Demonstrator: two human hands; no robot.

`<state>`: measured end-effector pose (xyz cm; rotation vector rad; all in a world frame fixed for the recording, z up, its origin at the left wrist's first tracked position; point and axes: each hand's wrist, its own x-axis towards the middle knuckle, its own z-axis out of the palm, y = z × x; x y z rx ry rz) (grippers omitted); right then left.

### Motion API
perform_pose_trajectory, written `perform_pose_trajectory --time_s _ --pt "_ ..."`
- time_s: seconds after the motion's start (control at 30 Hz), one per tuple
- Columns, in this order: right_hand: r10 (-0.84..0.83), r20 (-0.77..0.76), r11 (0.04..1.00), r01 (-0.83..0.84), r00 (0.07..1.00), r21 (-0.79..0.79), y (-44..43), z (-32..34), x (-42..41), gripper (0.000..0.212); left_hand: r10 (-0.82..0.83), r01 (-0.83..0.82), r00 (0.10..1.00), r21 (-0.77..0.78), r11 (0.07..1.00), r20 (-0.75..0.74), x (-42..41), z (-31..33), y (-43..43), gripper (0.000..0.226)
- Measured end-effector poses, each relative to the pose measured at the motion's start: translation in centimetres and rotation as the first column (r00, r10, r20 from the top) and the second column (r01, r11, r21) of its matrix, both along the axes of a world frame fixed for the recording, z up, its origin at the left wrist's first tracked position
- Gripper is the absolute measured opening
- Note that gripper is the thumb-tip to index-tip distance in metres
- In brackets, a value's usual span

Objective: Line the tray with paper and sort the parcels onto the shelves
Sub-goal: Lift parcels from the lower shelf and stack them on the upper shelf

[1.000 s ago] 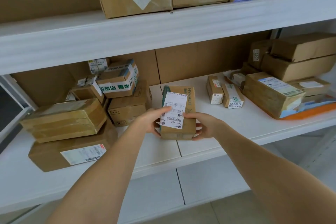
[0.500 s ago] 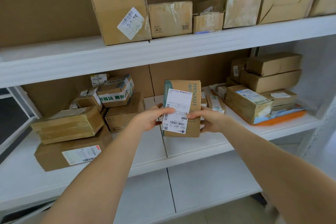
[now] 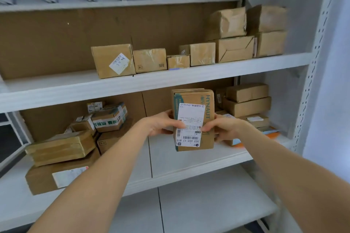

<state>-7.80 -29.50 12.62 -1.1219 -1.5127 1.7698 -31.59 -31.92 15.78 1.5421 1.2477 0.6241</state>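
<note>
A brown cardboard parcel (image 3: 193,98) with green tape, the word HYNAUT and a white barcode label stands upright in the air in front of the middle shelf (image 3: 189,159). My left hand (image 3: 161,124) grips its left side with the thumb on the label. On its right side my right hand (image 3: 225,128) holds it, thumb also on the label. The parcel's lower edge hangs just above the shelf board. No tray or paper is in view.
A row of brown boxes (image 3: 149,60) lines the upper shelf (image 3: 56,91), stacked higher at the right (image 3: 246,32). On the middle shelf, boxes pile at the left (image 3: 62,147) and right (image 3: 246,100). A bare lower shelf (image 3: 198,206) lies below. A white perforated upright (image 3: 306,100) stands at the right.
Both hands have lifted the parcel off the middle shelf and tipped it upright. My view has tilted up, so the upper shelf and the rack's top now show.
</note>
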Motion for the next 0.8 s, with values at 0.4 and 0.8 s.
perform_pose_trajectory --time_s 0.4,0.8 --pt "-0.233 -0.154 0.944 0.262 0.96 0.202 -4.0 13.9 4.7 0.091 0.089 -0.104 0.993 0.23 0.968 0.072 5.1 14.5 -2.9 0.051" --pt "-0.408 -0.344 0.824 0.503 0.846 0.261 -2.8 25.4 0.6 0.064 0.242 -0.34 0.907 0.26 0.904 0.344 5.9 24.6 -1.3 0.052"
